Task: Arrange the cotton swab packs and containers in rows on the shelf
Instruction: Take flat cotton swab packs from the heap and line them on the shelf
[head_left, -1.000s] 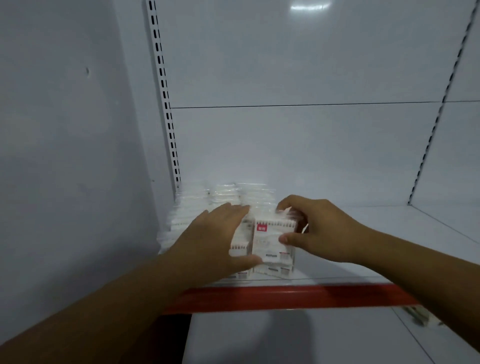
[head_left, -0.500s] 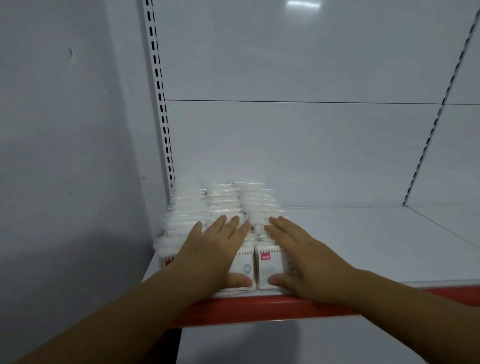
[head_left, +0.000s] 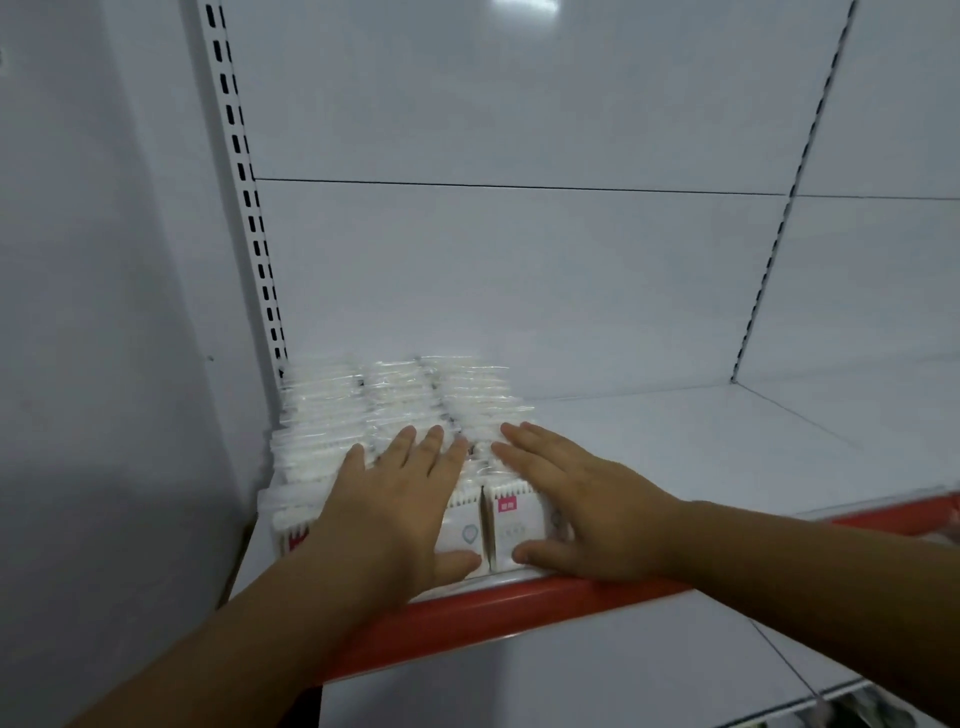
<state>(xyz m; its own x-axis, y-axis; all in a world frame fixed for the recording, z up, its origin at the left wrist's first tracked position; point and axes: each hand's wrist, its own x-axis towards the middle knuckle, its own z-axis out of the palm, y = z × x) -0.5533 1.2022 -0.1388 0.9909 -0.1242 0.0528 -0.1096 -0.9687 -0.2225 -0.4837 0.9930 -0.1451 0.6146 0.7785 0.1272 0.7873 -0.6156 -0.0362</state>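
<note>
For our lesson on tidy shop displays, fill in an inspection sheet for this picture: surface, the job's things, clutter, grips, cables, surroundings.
Surface: white shelf with a red front edge.
Job's things: cotton swab packs stand in three rows at the shelf's left end, running back from the front edge; no containers seen.
Clutter: nothing seen on this shelf; an unclear object shows at the bottom right, lower down.
Grips: left hand and right hand lie flat side by side on the front packs, fingers straight, thumbs against the front faces.
Cables: nothing seen.
Surroundings: white back panel, slotted upright, lower shelf.
</note>
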